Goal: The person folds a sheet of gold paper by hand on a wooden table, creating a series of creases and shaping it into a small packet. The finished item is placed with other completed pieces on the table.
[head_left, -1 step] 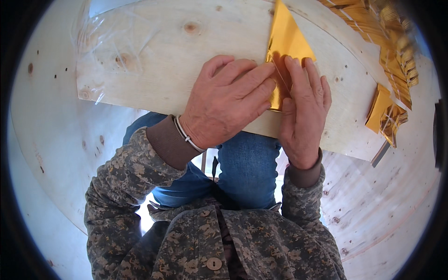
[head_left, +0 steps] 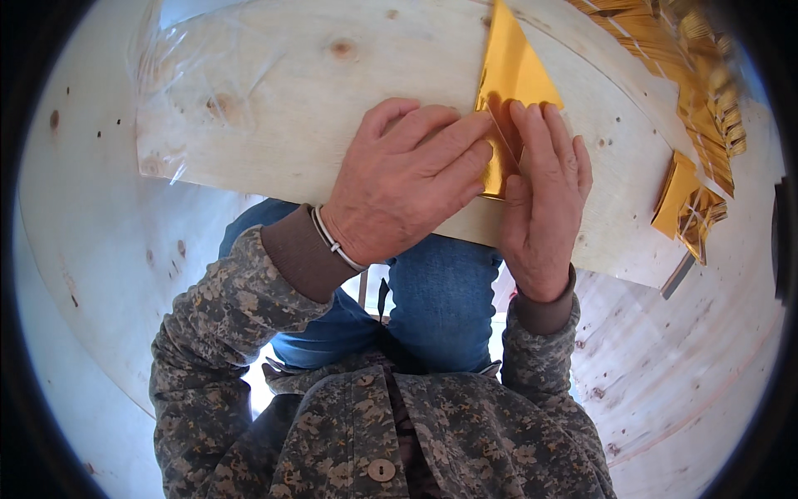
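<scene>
A sheet of shiny gold foil paper [head_left: 511, 62] lies on the wooden board, its far part a tall triangle, with a flap folded near my fingers. My left hand [head_left: 407, 166], back upward, has its fingers bent and closed on the paper's left edge. On the other side, my right hand [head_left: 544, 179] curves over the paper's right part, fingers together and thumb bent in at the fold. The paper beneath both palms is hidden.
The pale wooden board [head_left: 283, 100] rests over my knees. Clear plastic film [head_left: 195, 75] lies at its left. Folded gold foil pieces [head_left: 677, 195] sit at the right, near a larger pile of pleated gold foil [head_left: 706, 91]. A dark grey strip [head_left: 677, 277] juts out at the board's right corner.
My fingers and the gold foil paper have shifted very slightly to the right. Everything else looks the same.
</scene>
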### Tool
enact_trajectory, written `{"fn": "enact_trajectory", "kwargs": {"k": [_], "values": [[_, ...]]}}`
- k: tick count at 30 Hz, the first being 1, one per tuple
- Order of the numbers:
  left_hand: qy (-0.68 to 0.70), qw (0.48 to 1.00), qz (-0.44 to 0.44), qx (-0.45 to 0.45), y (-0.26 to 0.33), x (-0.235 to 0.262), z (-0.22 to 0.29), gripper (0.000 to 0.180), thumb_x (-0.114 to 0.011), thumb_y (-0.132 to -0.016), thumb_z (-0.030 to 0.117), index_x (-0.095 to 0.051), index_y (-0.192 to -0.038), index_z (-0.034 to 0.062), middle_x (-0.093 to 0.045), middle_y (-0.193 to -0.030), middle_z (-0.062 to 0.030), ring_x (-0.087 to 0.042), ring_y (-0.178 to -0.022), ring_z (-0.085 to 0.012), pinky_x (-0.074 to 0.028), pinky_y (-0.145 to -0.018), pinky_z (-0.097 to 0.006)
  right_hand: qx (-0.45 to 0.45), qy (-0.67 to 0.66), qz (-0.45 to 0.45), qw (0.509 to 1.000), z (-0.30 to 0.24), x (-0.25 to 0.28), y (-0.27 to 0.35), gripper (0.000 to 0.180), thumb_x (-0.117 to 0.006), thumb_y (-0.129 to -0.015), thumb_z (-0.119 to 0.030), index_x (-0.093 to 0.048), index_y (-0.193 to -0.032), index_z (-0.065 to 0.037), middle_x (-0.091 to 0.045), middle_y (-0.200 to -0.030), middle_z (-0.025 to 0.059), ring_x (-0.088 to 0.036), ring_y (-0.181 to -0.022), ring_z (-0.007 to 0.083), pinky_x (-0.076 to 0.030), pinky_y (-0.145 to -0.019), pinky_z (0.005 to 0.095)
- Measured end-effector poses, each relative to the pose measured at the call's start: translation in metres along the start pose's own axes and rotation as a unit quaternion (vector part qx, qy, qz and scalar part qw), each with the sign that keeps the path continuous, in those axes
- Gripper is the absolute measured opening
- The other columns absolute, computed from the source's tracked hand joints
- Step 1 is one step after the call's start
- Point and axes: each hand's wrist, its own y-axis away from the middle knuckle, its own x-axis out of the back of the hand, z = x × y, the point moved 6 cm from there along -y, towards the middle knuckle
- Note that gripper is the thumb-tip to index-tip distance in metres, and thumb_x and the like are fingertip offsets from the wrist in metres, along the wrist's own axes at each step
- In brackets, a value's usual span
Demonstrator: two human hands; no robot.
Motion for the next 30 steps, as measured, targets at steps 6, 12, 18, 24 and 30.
{"fn": "enact_trajectory", "kwargs": {"k": [6,12,18,24,30], "values": [[-0.006,1.000,-0.011,-0.003,0.0006,-0.0028,0.0007,0.037,-0.079,-0.080,0.018,-0.071,-0.113,0.0052,-0.064,-0.132,-0.0086,-0.060,-0.115,-0.0234,-0.045,-0.100,-0.042,-0.015,-0.055,0.018,0.998,0.0087,-0.0039,0.0027,0.055,-0.052,-0.090,0.000,-0.051,-0.144,-0.006,-0.058,-0.143,0.0092,-0.043,-0.143,0.0321,-0.020,-0.120,0.0504],[-0.007,1.000,-0.015,-0.005,0.0023,-0.0030,0.0005,0.038,-0.079,-0.081,0.019,-0.071,-0.115,0.0054,-0.064,-0.133,-0.0087,-0.060,-0.115,-0.0229,-0.044,-0.101,-0.042,-0.021,-0.059,0.019,0.998,0.0103,-0.0053,0.0032,0.054,-0.052,-0.090,-0.001,-0.052,-0.143,-0.006,-0.058,-0.143,0.0083,-0.043,-0.143,0.0315,-0.020,-0.121,0.0496],[-0.008,1.000,-0.020,0.001,0.0015,-0.0033,0.0005,0.038,-0.078,-0.082,0.019,-0.071,-0.117,0.0055,-0.064,-0.132,-0.0085,-0.060,-0.115,-0.0230,-0.044,-0.101,-0.043,-0.017,-0.053,0.021,0.998,0.0112,-0.0053,0.0031,0.052,-0.052,-0.090,-0.003,-0.053,-0.142,-0.006,-0.059,-0.143,0.0082,-0.043,-0.143,0.0313,-0.020,-0.120,0.0496],[-0.006,1.000,-0.017,0.005,0.0023,-0.0034,-0.0006,0.039,-0.077,-0.083,0.019,-0.070,-0.119,0.0053,-0.065,-0.131,-0.0085,-0.060,-0.115,-0.0230,-0.045,-0.100,-0.043,-0.017,-0.051,0.022,0.998,0.0113,-0.0065,0.0031,0.051,-0.052,-0.090,-0.003,-0.054,-0.141,-0.006,-0.059,-0.143,0.0078,-0.044,-0.143,0.0309,-0.020,-0.121,0.0495],[-0.015,1.000,-0.014,0.000,0.0029,-0.0044,-0.0003,0.040,-0.077,-0.084,0.020,-0.070,-0.119,0.0047,-0.065,-0.131,-0.0090,-0.061,-0.114,-0.0231,-0.045,-0.100,-0.043,-0.019,-0.054,0.023,0.998,0.0117,-0.0061,0.0035,0.051,-0.053,-0.090,-0.003,-0.054,-0.141,-0.006,-0.059,-0.143,0.0075,-0.044,-0.142,0.0305,-0.020,-0.120,0.0492]]}}
